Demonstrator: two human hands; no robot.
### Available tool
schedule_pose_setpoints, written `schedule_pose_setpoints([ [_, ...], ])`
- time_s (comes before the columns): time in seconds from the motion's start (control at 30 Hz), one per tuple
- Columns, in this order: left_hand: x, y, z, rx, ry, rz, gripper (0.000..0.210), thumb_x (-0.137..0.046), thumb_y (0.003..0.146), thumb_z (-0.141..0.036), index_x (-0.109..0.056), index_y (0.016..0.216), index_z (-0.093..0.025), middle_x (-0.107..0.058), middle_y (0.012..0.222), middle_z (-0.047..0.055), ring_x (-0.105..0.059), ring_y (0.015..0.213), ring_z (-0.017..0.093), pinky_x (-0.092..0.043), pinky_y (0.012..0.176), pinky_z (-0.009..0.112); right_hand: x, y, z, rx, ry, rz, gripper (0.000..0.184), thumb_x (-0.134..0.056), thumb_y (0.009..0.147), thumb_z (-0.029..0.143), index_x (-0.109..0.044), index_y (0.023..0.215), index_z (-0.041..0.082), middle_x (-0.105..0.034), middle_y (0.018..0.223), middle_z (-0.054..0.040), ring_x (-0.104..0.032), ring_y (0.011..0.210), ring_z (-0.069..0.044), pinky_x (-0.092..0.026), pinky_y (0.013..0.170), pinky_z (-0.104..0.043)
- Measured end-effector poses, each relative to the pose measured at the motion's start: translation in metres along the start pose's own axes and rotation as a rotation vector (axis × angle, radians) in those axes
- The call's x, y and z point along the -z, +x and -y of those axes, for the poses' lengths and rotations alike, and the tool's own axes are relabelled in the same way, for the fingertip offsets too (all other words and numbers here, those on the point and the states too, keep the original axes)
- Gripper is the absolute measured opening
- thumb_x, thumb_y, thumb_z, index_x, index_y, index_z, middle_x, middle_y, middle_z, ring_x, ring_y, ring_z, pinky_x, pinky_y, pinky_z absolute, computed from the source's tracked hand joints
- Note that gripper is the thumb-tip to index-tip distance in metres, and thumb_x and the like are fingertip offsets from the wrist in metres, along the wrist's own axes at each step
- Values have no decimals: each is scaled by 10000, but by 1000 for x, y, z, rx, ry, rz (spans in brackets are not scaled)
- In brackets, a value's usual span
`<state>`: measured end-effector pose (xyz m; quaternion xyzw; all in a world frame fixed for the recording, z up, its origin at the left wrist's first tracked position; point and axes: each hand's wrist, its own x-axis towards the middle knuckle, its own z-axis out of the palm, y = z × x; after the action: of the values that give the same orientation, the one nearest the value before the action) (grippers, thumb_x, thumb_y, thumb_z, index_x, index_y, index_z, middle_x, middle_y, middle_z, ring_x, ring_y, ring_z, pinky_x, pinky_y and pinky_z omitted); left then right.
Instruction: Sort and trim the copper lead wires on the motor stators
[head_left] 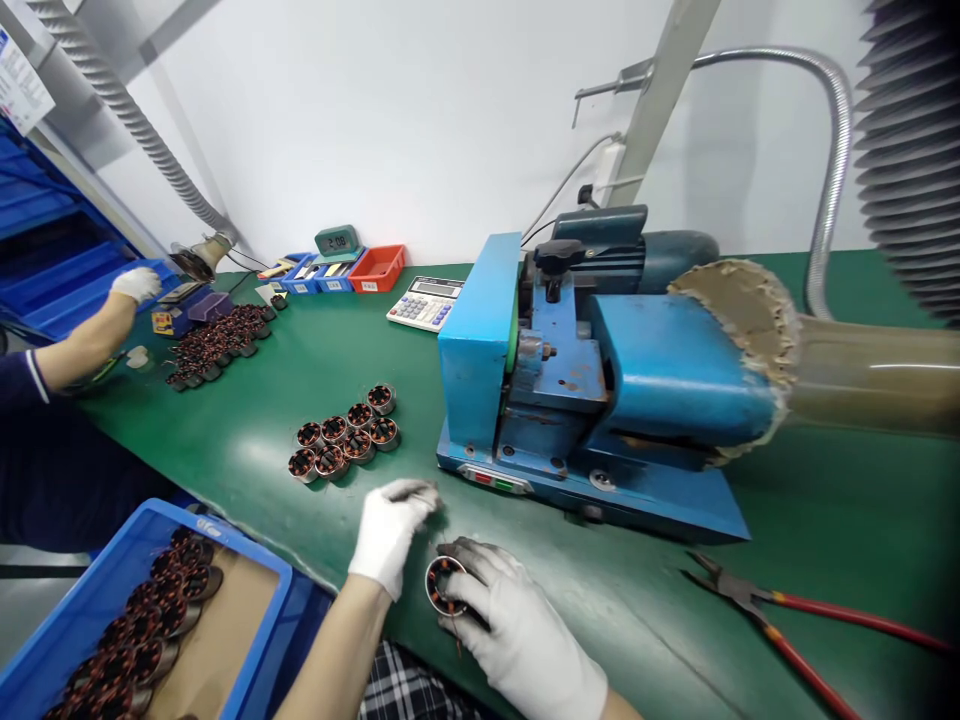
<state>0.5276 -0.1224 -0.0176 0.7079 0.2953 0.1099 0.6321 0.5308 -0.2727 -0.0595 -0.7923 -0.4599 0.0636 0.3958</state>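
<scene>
We saw the wound ring in the lower middle of the frame, near the front edge of the counter. The right hand had it in a bent-finger grip, with one finger reaching into the opening. The left hand was just beside, its fingertips drawn together; whether this grip had hold of anything, we could not tell. A thin wire hung below the ring, and we judged that it could catch on the glove and be pulled loose. If the right grip became slack, the ring could perhaps roll over the near edge.
</scene>
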Motion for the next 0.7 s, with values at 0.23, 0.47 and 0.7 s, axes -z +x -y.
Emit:
schedule_pose_setpoints([
  [0.23,44,-32,2,-144,160,-122,238,-639,646,-271,-672,846,-146,-684,844,62,-620,802,201,-483,779,309,1,-5,0,-30,45,-21,185,-629,725,187,-606,900,242,-551,1184,-45,-474,1107,-228,-388,939,-402],
  [0.47,51,-81,24,-488,1016,370,415,-503,769,-132,-510,1139,-321,-622,861,5,-552,770,191,-461,705,318,20,-11,1,-390,396,-177,250,-466,796,208,-572,1022,225,-622,1059,-45,-567,990,-183,-446,898,-330],
  [0.7,31,-66,29,-515,1290,373,211,-496,810,-180,-533,994,-275,-595,780,4,-520,693,196,-388,663,314,23,-3,-4,-434,358,-240,222,-462,811,291,-637,912,200,-671,942,-52,-612,876,-192,-483,839,-317],
])
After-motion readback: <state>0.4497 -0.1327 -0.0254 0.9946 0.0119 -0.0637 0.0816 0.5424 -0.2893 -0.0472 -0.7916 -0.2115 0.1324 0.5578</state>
